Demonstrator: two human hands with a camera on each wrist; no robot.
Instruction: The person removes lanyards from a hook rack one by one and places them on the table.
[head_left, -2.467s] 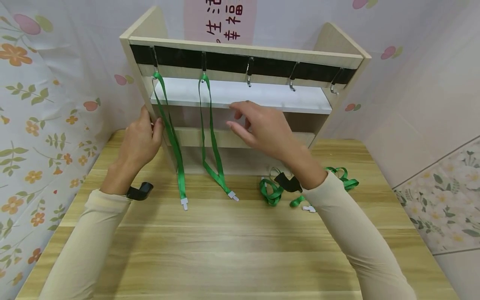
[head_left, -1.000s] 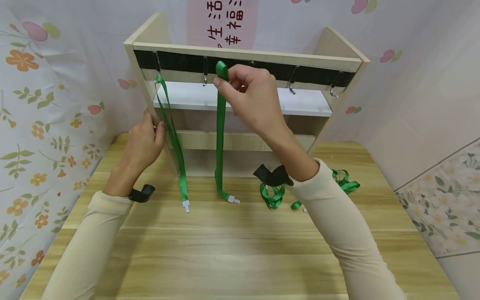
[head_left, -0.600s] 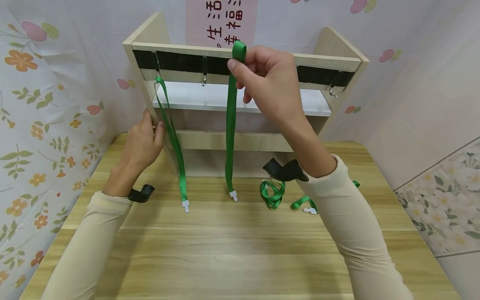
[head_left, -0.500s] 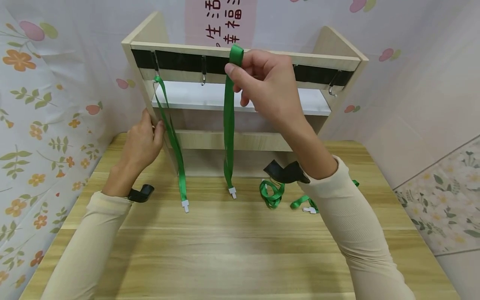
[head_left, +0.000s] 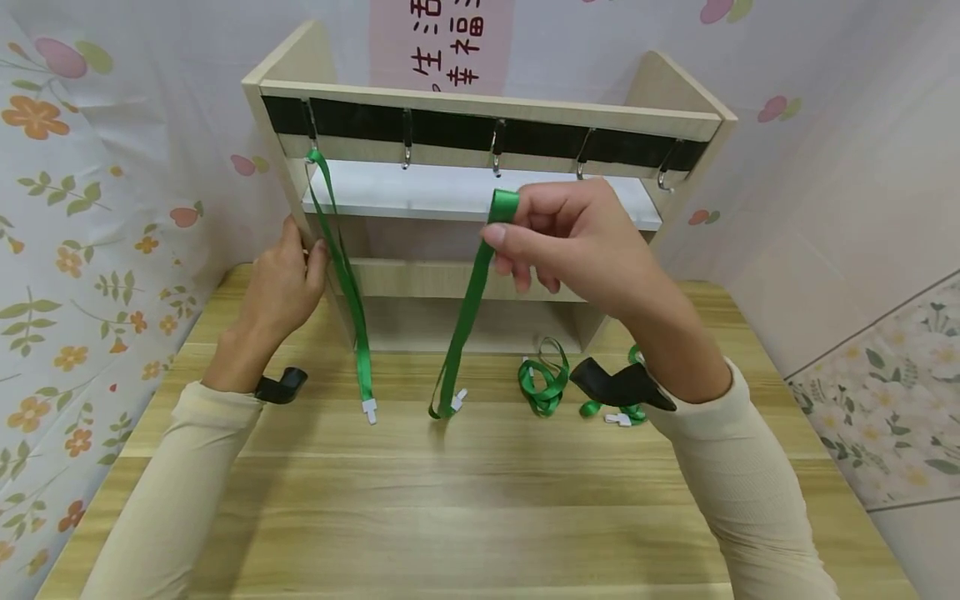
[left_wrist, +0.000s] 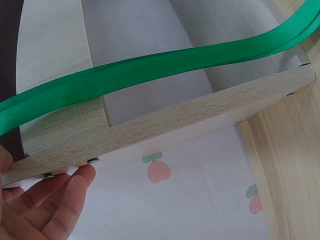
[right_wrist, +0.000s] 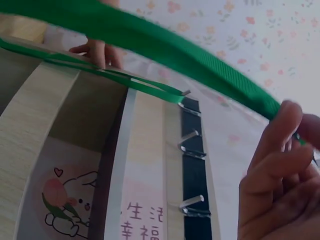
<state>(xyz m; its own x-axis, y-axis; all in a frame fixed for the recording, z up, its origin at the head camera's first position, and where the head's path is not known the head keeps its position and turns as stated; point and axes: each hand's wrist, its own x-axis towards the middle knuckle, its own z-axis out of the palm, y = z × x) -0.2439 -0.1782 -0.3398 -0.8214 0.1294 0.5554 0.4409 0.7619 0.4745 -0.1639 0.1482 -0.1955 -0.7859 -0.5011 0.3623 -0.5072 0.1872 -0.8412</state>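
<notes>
Fingers (head_left: 553,198) pinch lanyard (head_left: 468,310) hanging below, perhaps touching tabletop (head_left: 450,517).

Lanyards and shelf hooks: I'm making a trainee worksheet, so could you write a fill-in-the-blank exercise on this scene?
1. The held lanyard, pinched by the right hand, is coloured ____.
2. The black strip carries ____ metal hooks.
3. The number of hooks bearing a hanging lanyard is ____.
4. In the head view, the left hand grips the shelf unit at its ____ side.

Missing words: green; five; one; left.
</notes>
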